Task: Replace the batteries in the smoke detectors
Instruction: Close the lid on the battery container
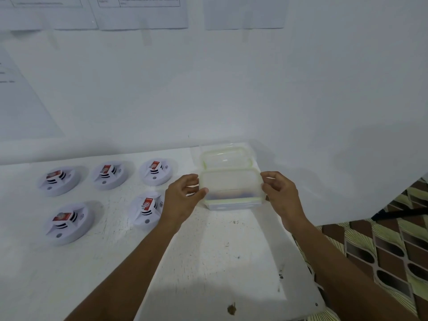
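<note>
Both hands, left (185, 195) and right (281, 195), clasp lidded container (231, 191) ends at 12 o'clock, steadying it for opening; detectors (148, 210) wait at 9.

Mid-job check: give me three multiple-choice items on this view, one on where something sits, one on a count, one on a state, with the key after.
1. Where is the nearer clear container relative to the smoke detectors?
A. To their right, near the table's right edge
B. To their left
C. Stacked on top of them

2. How many smoke detectors lie on the white table?
A. Three
B. Five
C. Seven

3. What are the hands doing?
A. Both rest flat on the table
B. One lifts a detector
C. The left hand and right hand hold the container's two ends

Key: 1 A, the container is right of the nearest detector. 2 B, three in the back row, two in front. 3 C, fingers curl around each short side of the lidded box.
</note>
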